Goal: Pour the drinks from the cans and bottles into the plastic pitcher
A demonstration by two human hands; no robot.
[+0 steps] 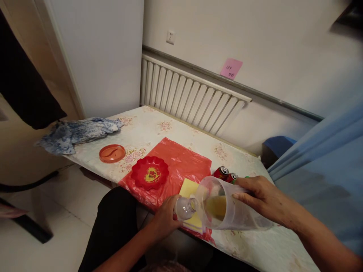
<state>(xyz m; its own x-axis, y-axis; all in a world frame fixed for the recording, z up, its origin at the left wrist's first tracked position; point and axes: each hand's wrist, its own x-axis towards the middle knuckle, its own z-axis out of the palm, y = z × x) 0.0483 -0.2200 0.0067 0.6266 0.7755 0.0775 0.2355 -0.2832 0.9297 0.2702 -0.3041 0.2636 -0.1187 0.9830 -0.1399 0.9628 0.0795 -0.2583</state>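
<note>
Closely wrapped around the clear bottle (185, 209): fingers of the left hand (167, 219), neck left free, presumably to keep the mouth unobstructed. Curled over the upper side of the translucent jug (245, 216): fingers of the right hand (265, 194), thumb extended near the rim; handle contact partly hidden. Jug tipped almost flat, probably to bring its lip level with the bottle mouth. Location of both: at the near edge of the worktop (150, 120). Long axis of jug: roughly crosswise, open end leftward to the bottle, base rightward. Bottle neck: directed right; tilt of the covered body not determinable. Lip and mouth: close together, contact not determinable. Beneath: yellow pad (186, 187) on red plastic sheet (184, 158). Beyond the jug: cans (221, 173). Farther left: scalloped red dish (138, 170), then orange lid (112, 153).
</note>
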